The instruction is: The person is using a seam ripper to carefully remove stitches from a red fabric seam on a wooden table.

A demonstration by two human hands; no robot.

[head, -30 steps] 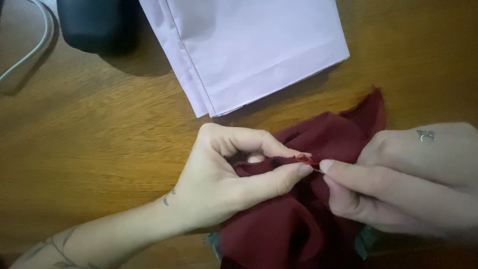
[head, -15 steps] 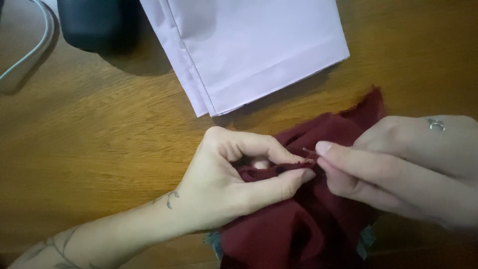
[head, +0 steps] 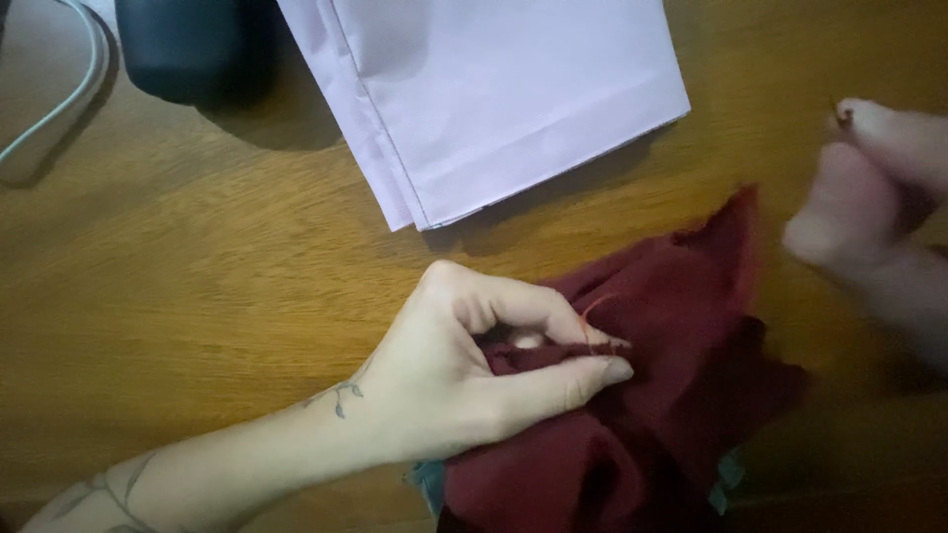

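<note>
Left hand: your left hand [head: 464, 380] pinches a fold of the dark red cloth [head: 652, 415] between thumb and forefinger.
Right hand: your right hand [head: 869, 212] is blurred, up right of the cloth; grip unclear.
Cloth: bunched on the wooden table [head: 197, 257], just below the folded white fabric [head: 494, 89].

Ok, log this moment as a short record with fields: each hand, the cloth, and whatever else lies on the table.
left hand: pinches a fold of the dark red fabric between thumb and forefinger
right hand: raised to the right, off the fabric, motion-blurred; what it holds cannot be told
thread: thin reddish loop at the pinched fold
fabric: crumpled on the wooden table, a bit of teal cloth under its edge
behind: folded pale lilac cloth, dark rounded object, pale cable
</note>
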